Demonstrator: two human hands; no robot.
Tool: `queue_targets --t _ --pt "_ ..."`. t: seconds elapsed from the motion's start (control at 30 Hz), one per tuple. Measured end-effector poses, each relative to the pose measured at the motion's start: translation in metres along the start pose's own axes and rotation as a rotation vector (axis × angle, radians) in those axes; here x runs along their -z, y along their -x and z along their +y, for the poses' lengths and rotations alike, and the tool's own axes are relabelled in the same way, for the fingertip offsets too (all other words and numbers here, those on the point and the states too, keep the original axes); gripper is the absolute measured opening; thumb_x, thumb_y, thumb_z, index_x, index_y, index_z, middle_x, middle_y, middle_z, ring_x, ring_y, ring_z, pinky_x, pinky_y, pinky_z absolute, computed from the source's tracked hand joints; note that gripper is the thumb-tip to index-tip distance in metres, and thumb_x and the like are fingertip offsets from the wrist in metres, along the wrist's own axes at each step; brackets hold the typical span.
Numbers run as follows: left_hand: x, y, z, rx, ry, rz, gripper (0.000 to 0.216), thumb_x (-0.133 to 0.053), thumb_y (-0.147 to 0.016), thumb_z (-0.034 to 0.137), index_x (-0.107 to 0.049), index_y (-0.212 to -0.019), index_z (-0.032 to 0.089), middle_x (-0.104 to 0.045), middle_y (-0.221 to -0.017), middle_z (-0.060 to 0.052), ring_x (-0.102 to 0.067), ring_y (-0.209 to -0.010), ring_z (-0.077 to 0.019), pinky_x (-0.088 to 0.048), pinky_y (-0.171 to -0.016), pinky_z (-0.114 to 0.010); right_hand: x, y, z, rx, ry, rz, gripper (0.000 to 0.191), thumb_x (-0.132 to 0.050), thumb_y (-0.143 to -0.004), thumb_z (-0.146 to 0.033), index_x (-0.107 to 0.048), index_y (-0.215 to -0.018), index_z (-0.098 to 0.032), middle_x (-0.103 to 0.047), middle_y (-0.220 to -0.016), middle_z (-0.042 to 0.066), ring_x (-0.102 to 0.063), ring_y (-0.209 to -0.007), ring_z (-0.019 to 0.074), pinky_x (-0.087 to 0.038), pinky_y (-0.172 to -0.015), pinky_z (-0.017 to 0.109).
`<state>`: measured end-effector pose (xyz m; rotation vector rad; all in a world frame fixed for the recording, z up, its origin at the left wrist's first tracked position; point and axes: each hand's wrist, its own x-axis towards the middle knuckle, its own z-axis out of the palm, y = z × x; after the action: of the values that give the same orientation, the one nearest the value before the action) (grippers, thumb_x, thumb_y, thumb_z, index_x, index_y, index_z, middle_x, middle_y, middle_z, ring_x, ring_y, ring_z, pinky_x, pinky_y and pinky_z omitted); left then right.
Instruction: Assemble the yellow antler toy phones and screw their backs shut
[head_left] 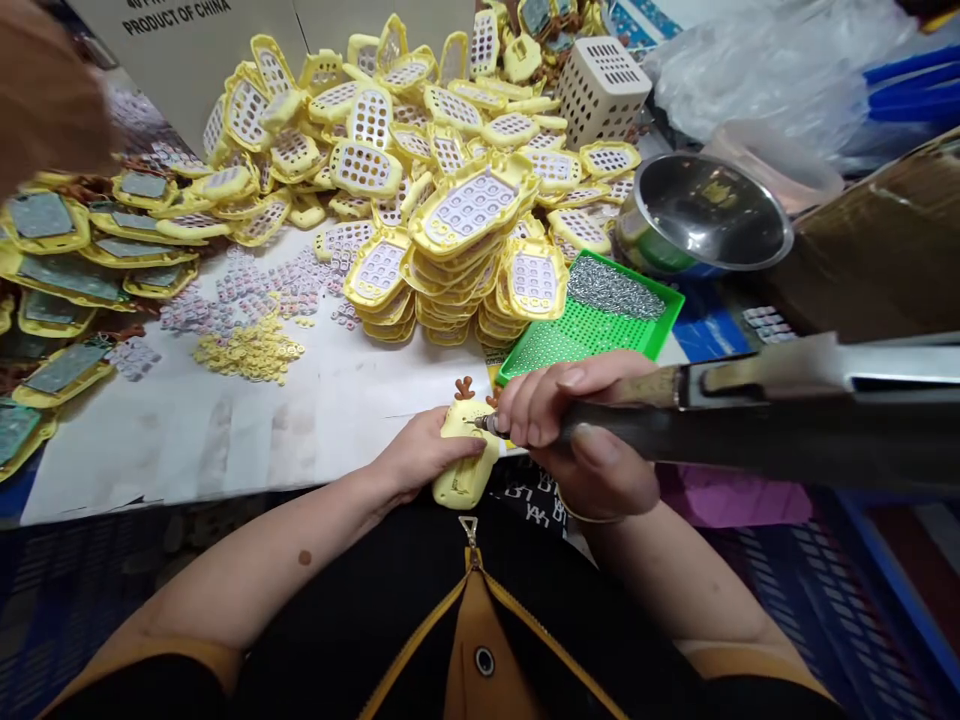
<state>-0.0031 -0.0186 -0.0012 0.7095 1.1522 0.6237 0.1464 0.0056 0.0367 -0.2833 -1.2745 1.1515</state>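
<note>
My left hand (420,452) is closed around a yellow toy phone casing (459,478) with small brown antlers, held at the table's front edge with its back facing up. My right hand (577,420) grips a dark power screwdriver (697,435) that lies sideways across the view. Its thin bit meets the upper part of the casing; whether a screw sits under the tip is too small to tell. Just beyond my right hand is a green tray (551,345) with a heap of small silver screws (611,288).
Stacks of yellow casing halves with white keypads (472,210) stand ahead, a larger pile behind them. Casings with grey-green boards (64,275) lie left, near loose keypad pieces (251,290) and yellow bits (247,345). A metal bowl (705,215), white basket (604,90) and cardboard box (885,240) stand right.
</note>
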Motion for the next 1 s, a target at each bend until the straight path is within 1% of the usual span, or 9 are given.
queue_targets --t 0.13,0.3,0.4,0.5,0.6,0.7,0.8,0.9,1.0 --pt "0.001 0.0 -0.002 -0.003 -0.034 -0.004 0.032 -0.077 -0.064 0.029 -0.066 -0.09 0.015 -0.069 -0.084 -0.005 -0.062 -0.078 -0.0203 -0.046 -0.071 -0.03 -0.002 0.003 0.011 -0.039 0.028 -0.031 0.021 -0.061 -0.085 -0.033 -0.056 -0.105 -0.029 -0.054 -0.063 -0.005 -0.053 -0.05 0.0138 -0.049 -0.051 0.03" --pt "0.002 -0.002 0.0 -0.061 -0.062 -0.045 0.03 -0.074 -0.07 0.033 -0.071 -0.093 0.015 -0.072 -0.095 -0.008 -0.064 -0.09 -0.0248 -0.048 -0.078 -0.033 -0.005 -0.001 0.019 -0.01 0.057 -0.142 0.018 -0.069 -0.078 -0.025 -0.057 -0.091 -0.027 -0.054 -0.059 -0.006 -0.052 -0.047 0.0132 -0.043 -0.045 0.028" --pt "0.003 -0.004 0.0 -0.105 -0.047 -0.084 0.029 -0.073 -0.072 0.035 -0.072 -0.095 0.016 -0.073 -0.101 -0.008 -0.064 -0.096 -0.0256 -0.048 -0.083 -0.033 -0.005 -0.006 0.02 -0.034 0.115 -0.183 0.018 -0.07 -0.075 -0.024 -0.056 -0.085 -0.026 -0.056 -0.057 -0.005 -0.052 -0.047 0.0139 -0.041 -0.043 0.027" --pt "0.004 -0.004 0.0 -0.11 -0.035 -0.096 0.028 -0.074 -0.071 0.038 -0.073 -0.091 0.017 -0.073 -0.099 -0.007 -0.064 -0.094 -0.0252 -0.048 -0.082 -0.033 -0.005 -0.01 0.021 -0.062 0.081 -0.189 0.017 -0.069 -0.076 -0.024 -0.053 -0.082 -0.027 -0.054 -0.055 -0.006 -0.051 -0.045 0.0131 -0.041 -0.041 0.026" --pt "0.004 -0.003 0.001 -0.073 -0.031 -0.093 0.028 -0.077 -0.068 0.037 -0.072 -0.087 0.017 -0.072 -0.093 -0.006 -0.064 -0.088 -0.0238 -0.049 -0.077 -0.032 -0.006 -0.008 0.023 -0.03 0.048 -0.182 0.017 -0.068 -0.077 -0.027 -0.051 -0.081 -0.027 -0.052 -0.055 -0.007 -0.051 -0.043 0.0123 -0.042 -0.04 0.025" --pt "0.003 -0.002 0.003 -0.036 -0.012 -0.065 0.028 -0.079 -0.064 0.031 -0.07 -0.086 0.015 -0.071 -0.086 -0.005 -0.064 -0.081 -0.0215 -0.048 -0.073 -0.03 -0.008 -0.004 0.019 -0.024 0.056 -0.151 0.014 -0.066 -0.078 -0.028 -0.053 -0.084 -0.027 -0.053 -0.056 -0.007 -0.051 -0.042 0.012 -0.044 -0.041 0.026" --pt "0.004 -0.002 0.004 0.016 0.08 -0.03 0.035 -0.079 -0.062 0.025 -0.067 -0.093 0.014 -0.07 -0.084 -0.005 -0.064 -0.078 -0.0198 -0.049 -0.072 -0.03 -0.003 -0.007 0.006 0.01 0.057 -0.097 0.013 -0.063 -0.081 -0.03 -0.058 -0.093 -0.027 -0.052 -0.056 -0.006 -0.052 -0.043 0.0123 -0.047 -0.043 0.028" --pt "0.006 -0.002 0.006 0.026 0.254 0.027 0.046 -0.079 -0.065 0.024 -0.061 -0.106 0.015 -0.071 -0.09 -0.006 -0.066 -0.079 -0.0191 -0.053 -0.075 -0.031 0.013 -0.016 -0.007 0.135 0.094 -0.01 0.014 -0.064 -0.082 -0.031 -0.061 -0.094 -0.027 -0.051 -0.054 -0.007 -0.052 -0.043 0.0126 -0.048 -0.044 0.029" --pt "0.007 -0.002 0.009 0.018 0.359 0.093 0.051 -0.077 -0.071 0.027 -0.055 -0.117 0.022 -0.072 -0.099 -0.006 -0.069 -0.083 -0.0214 -0.057 -0.074 -0.036 0.039 -0.025 -0.007 0.172 0.223 0.171 0.012 -0.068 -0.079 -0.034 -0.061 -0.086 -0.028 -0.049 -0.049 -0.008 -0.049 -0.04 0.0128 -0.046 -0.044 0.029"
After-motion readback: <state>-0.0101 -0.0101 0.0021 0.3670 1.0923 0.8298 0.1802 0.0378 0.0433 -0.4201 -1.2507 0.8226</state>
